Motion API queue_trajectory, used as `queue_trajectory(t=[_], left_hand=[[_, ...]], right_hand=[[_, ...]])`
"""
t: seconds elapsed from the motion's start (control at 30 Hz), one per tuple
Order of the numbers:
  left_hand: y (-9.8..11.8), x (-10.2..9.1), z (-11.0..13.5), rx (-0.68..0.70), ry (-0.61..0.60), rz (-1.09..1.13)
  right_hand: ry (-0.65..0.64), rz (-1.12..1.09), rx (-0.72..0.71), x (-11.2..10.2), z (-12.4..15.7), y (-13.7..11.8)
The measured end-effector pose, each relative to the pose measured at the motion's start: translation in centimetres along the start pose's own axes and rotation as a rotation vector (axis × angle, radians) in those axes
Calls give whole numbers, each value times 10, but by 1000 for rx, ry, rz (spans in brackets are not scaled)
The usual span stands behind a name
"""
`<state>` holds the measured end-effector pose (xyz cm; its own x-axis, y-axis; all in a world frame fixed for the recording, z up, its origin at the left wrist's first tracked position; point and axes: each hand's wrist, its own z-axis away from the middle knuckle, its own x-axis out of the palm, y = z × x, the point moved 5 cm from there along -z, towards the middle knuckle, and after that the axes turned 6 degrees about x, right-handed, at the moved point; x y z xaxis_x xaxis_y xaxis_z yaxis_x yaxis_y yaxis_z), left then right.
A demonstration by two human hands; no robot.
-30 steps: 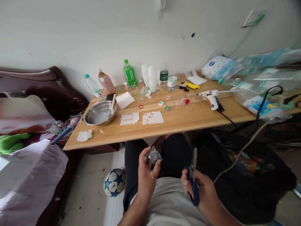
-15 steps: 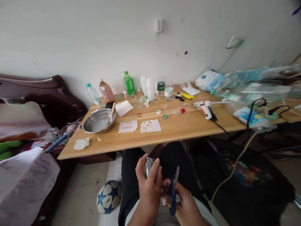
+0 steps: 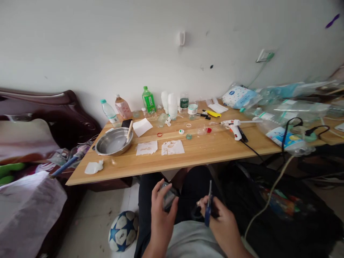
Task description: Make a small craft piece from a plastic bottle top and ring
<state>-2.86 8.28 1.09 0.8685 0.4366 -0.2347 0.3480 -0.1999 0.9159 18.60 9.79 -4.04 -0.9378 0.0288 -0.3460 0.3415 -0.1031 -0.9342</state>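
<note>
Though two hands (image 3: 162, 211) (image 3: 222, 219), one scissors (image 3: 208, 213).

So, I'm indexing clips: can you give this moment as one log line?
left hand: holds clear plastic piece | right hand: holds scissors | table: metal bowl, glue gun, green bottle | floor: ball

Cluttered wooden tabletop (image 3: 212, 152)
On it sit a steel bowl (image 3: 110, 141), two ragged papers (image 3: 147, 149), a glue gun (image 3: 235, 129) and a green bottle (image 3: 149, 100).

The left fingers (image 3: 156, 195) hold a clear plastic piece (image 3: 168, 199); the right fingers (image 3: 220, 206) hold blue-handled scissors (image 3: 208, 214).
</note>
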Motion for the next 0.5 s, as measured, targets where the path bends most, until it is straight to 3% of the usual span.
queue_trajectory(t=[0.13, 0.23, 0.3, 0.4, 0.5], left_hand=[[-18, -19, -10, -252, 72, 292], [-24, -20, -11, -451, 100, 579], [-24, -17, -12, -521, 101, 702], [-22, -11, -11, -565, 104, 795], [-19, -4, -10, -555, 115, 837]], right_hand=[[133, 187, 39, -52, -34, 30], [345, 387, 112, -103, -51, 54], [420, 468, 133, -127, -56, 64], [396, 526, 114, -142, -58, 63], [363, 540, 50, -147, -65, 41]])
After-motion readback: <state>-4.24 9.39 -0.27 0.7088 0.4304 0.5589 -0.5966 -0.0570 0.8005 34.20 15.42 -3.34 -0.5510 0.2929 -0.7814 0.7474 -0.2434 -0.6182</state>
